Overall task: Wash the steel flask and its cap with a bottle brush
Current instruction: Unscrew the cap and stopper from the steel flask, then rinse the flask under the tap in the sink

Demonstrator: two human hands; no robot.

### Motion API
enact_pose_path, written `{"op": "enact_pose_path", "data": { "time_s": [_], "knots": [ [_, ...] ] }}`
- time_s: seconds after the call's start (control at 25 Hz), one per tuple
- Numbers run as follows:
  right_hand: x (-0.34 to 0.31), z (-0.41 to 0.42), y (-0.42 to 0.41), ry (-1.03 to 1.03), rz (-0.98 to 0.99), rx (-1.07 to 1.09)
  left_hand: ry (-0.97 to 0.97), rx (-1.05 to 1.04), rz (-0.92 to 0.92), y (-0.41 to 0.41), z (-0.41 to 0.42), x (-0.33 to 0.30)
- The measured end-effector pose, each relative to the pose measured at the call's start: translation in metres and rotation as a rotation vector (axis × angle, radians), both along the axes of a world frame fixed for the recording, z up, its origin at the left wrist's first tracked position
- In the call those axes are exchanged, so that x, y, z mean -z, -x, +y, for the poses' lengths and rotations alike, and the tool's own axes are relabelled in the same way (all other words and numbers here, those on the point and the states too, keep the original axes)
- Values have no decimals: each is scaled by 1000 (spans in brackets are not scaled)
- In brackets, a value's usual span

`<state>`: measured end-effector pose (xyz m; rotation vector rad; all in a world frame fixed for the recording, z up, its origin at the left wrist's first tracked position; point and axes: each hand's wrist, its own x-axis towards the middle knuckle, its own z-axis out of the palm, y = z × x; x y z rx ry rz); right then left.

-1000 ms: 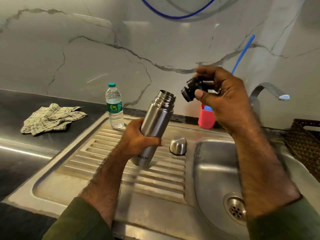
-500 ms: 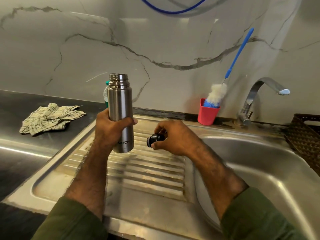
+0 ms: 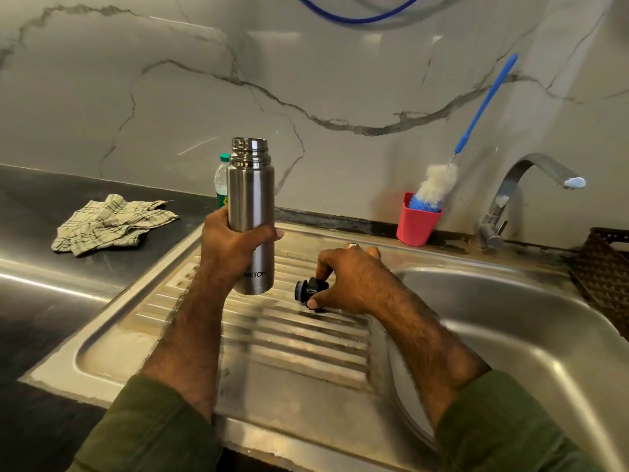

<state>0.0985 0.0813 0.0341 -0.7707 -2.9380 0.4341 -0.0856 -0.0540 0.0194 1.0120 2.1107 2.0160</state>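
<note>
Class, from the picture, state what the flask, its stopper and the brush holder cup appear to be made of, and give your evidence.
Flask: brushed stainless steel, with soft streaked reflections. Stopper: probably black plastic, dull moulded look. Cup: likely red plastic, matte and evenly coloured.

Item count at the sink, one of each except hands:
2 hands: left hand [image 3: 235, 247], right hand [image 3: 350, 277]. 1 steel flask [image 3: 251, 206], 1 black stopper [image 3: 308, 290], 1 bottle brush [image 3: 439, 185], 1 red cup [image 3: 417, 224], 1 plastic bottle [image 3: 221, 180], 1 checked cloth [image 3: 109, 223], 1 tap [image 3: 520, 195], 1 basket [image 3: 602, 277].
</note>
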Motion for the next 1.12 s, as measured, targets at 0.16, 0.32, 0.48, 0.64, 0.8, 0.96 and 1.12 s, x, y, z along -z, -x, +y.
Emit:
{"op": "enact_pose_path", "data": {
  "time_s": [0.16, 0.32, 0.48, 0.64, 0.8, 0.96, 1.12],
  "knots": [
    [-7, 3, -5, 3, -43, -22, -27, 16, -12, 1, 0, 1],
    [-37, 13, -24, 252, 321, 18, -68, 66, -48, -7, 4, -3],
    [-77, 18, -40, 339, 768, 78, -66, 169, -69, -46, 23, -12],
    [-86, 32, -58, 286, 622, 47, -27, 317, -81, -101, 58, -16],
    [-96, 58, -100, 368, 618, 139, -17, 445, -88, -149, 97, -19],
    [-84, 68, -148, 514, 775, 214, 82, 571, -64, -194, 125, -14],
    [-53, 78, -181, 555, 950, 355, 66, 743, -103, -208, 138, 6]
  ]
}}
